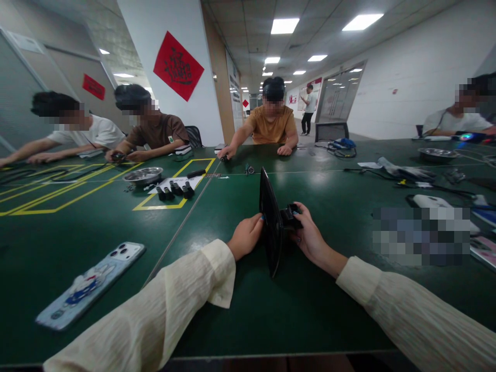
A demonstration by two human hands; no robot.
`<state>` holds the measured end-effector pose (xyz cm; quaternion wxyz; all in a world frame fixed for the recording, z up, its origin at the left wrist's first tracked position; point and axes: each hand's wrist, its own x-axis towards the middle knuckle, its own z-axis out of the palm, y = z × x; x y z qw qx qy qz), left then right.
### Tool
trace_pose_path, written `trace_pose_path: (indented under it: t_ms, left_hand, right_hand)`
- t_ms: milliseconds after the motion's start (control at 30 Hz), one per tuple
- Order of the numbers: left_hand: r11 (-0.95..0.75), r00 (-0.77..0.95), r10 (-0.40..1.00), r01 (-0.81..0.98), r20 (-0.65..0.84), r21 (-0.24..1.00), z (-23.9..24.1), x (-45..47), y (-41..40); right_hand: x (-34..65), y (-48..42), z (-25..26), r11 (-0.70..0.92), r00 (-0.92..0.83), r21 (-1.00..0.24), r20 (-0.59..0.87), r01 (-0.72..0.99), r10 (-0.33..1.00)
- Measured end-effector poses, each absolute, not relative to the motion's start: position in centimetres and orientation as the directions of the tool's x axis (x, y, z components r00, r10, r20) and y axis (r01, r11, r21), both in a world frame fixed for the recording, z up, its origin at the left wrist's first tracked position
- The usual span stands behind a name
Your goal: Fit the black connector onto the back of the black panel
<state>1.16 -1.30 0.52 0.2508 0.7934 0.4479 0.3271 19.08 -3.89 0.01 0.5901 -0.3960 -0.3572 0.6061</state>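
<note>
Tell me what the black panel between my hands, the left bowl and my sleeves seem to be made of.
Panel: perhaps smooth plastic or glass; the dark face looks glossy, but I can't tell which.
Left bowl: likely shiny metal, given its silvery colour and bright highlights.
Sleeves: thin, matte cloth, judging by the fine crinkles and soft folds; fibre unclear.

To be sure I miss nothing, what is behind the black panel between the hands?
Beyond the black panel, green tabletop shows, with a small dark object left of its top. Whatever lies in the strip directly behind the panel is covered and cannot be seen.
</note>
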Motion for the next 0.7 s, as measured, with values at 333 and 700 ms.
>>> trace_pose_path:
  t_ms: [333,700]
  left_hand:
    - [-0.510,0.402,0.856,0.555,0.324,0.658,0.63,1.12,-1.29]
    - [-0.479,0.407,0.872,0.602,0.270,0.639,0.97,1.35,-1.29]
  right_hand:
    - [18.97,-4.10,0.33,-0.036,0.007,-0.907,-0.043,-0.419,0.999]
    - [19.06,-3.95,0.11,-0.040,0.006,-0.911,-0.047,-0.411,0.999]
